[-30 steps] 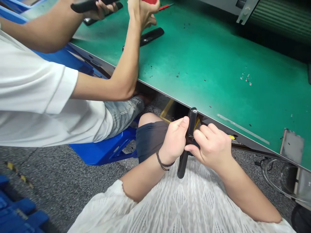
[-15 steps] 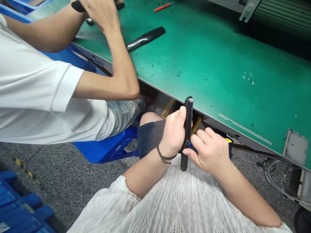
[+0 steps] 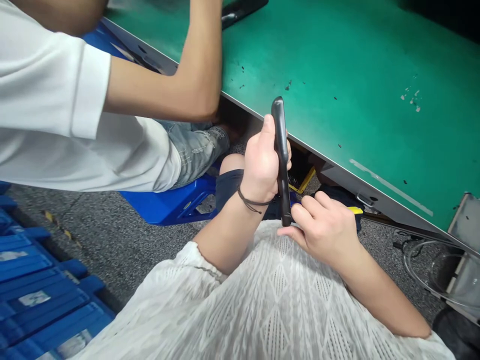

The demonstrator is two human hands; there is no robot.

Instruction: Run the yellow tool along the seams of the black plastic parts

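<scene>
My left hand point(image 3: 262, 162) is closed around a long black plastic part point(image 3: 280, 135), shaped like a handle, and holds it almost upright above my lap. Its wider, rounded end points toward the table, and its narrow end toward my body. My right hand point(image 3: 326, 225) is curled at that narrow end, the thumb stretched under its tip. From the back of my right fist sticks the yellow end of a slim tool point(image 3: 355, 210); its working tip is hidden by the fingers.
A green-topped table point(image 3: 360, 95) with small black scraps runs along the front. To the left sits a co-worker in a white shirt point(image 3: 45, 100), elbow near the table edge. Another black part point(image 3: 245, 11) lies on the table. Blue crates point(image 3: 41, 295) stand lower left; clear tubing point(image 3: 412, 270) hangs right.
The view has tilted down, so the table has shifted upward. My left hand has moved the black part up, away from my body; my right hand is now at its lower tip instead of mid-length.
</scene>
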